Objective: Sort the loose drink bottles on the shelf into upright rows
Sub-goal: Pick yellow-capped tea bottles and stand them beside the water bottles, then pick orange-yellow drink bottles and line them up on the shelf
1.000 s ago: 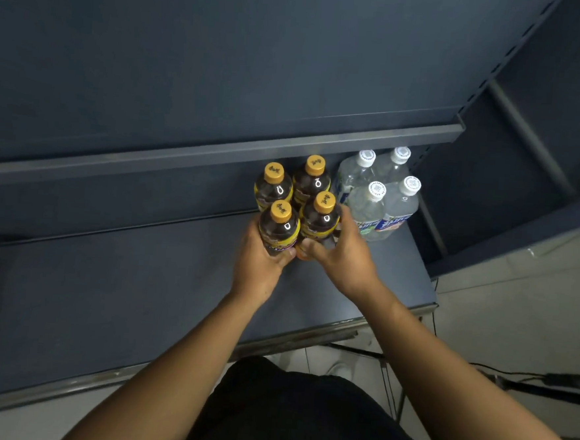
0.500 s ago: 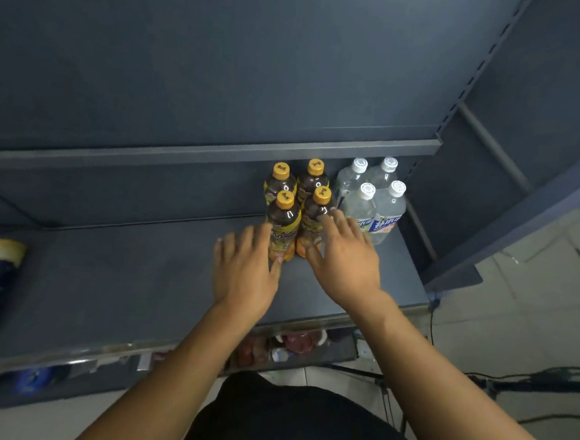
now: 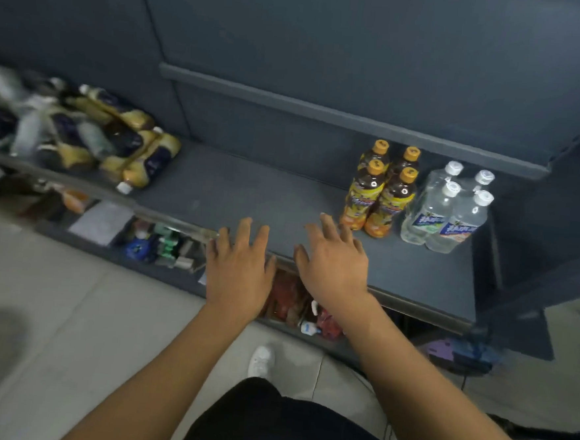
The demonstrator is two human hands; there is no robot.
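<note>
1. Four orange-capped tea bottles [image 3: 379,195] stand upright beside four clear water bottles [image 3: 450,210] on the matte grey shelf [image 3: 235,195].
2. Loose bottles [image 3: 82,133] lie heaped at its left end.
3. Left hand [image 3: 238,271] and right hand [image 3: 333,264] hover spread, empty.

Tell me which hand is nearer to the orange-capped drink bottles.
Right. The right hand is close, front-left of the orange-capped drink bottles; the left hand is farther left.

- This was a shop aisle: a dark grey metal shelf [image 3: 249,189] sat under a second shelf board [image 3: 323,112], like retail racking.
- Near the shelf's right end, four matching orange-capped tea bottles [image 3: 376,198] stood beside four matching white-capped water bottles [image 3: 450,214].
- A heap of loose bottles [image 3: 82,129] lay at its left end.
- A lower shelf [image 3: 107,253] held small packaged goods above a pale tiled floor [image 3: 69,307].
</note>
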